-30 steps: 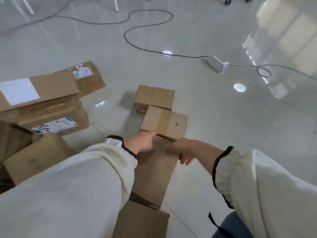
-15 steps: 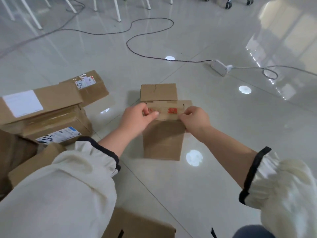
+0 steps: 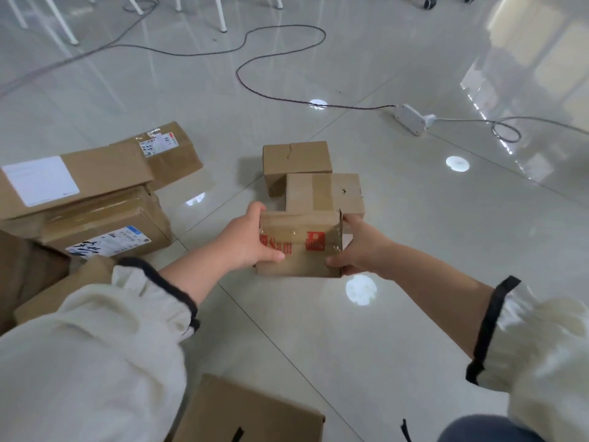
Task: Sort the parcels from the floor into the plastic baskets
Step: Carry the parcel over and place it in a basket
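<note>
I hold a small cardboard parcel (image 3: 299,247) with red print and clear tape between both hands, just above the floor at centre. My left hand (image 3: 247,240) grips its left side; my right hand (image 3: 357,247) grips its right side. Right behind it a taped brown parcel (image 3: 325,193) lies on the floor, and a second small parcel (image 3: 296,157) sits behind that. At left is a pile of larger parcels: a flat one with a white label (image 3: 73,180), one wrapped in tape with a printed label (image 3: 105,224), and one further back (image 3: 172,151). No plastic basket is in view.
A cardboard box (image 3: 248,413) lies at the bottom edge near my knees. A dark cable (image 3: 280,59) loops across the glossy tiled floor to a white power strip (image 3: 409,118). White chair legs (image 3: 220,14) stand along the top.
The parcel in my hands has turned, so its taped face with red print is now upward. The camera view has tilted up slightly. The other parcels have not moved.
</note>
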The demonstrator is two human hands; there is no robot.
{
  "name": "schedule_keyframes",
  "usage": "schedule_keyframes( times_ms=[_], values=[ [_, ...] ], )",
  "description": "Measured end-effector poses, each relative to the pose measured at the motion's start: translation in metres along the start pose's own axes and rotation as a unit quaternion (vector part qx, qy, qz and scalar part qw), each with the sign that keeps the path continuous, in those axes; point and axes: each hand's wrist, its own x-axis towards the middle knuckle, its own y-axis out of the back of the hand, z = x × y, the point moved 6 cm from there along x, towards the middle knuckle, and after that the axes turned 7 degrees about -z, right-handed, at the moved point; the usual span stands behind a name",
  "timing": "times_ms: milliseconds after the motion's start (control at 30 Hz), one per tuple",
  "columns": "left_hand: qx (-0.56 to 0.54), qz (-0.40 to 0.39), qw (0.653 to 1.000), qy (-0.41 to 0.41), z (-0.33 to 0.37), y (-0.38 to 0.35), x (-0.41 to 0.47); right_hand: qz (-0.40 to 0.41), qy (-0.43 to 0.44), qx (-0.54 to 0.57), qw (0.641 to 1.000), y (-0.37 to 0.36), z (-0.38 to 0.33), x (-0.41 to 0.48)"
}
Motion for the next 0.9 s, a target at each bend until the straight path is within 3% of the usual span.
schedule_keyframes(
  times_ms=[67,233,433,700,900],
  values=[
    [-0.014,0.027,0.999,-0.02,-0.015,-0.021,-0.021,-0.015,-0.008,-0.022,1.0,-0.005,0.018,-0.007],
    [0.042,-0.017,0.999,-0.01,-0.059,-0.087,-0.052,-0.21,-0.134,-0.014,0.968,-0.048,0.071,-0.018],
    [0.063,-0.125,0.99,0.004,-0.073,-0.121,-0.046,-0.202,-0.156,0.007,0.967,-0.06,0.09,0.0],
    [0.054,-0.112,0.992,-0.002,-0.081,-0.12,-0.042,-0.192,-0.176,-0.005,0.965,-0.063,0.097,0.005],
    [-0.023,-0.094,0.994,0.043,-0.103,-0.089,-0.031,-0.22,-0.232,0.118,0.94,-0.07,0.094,-0.005]
  ],
)
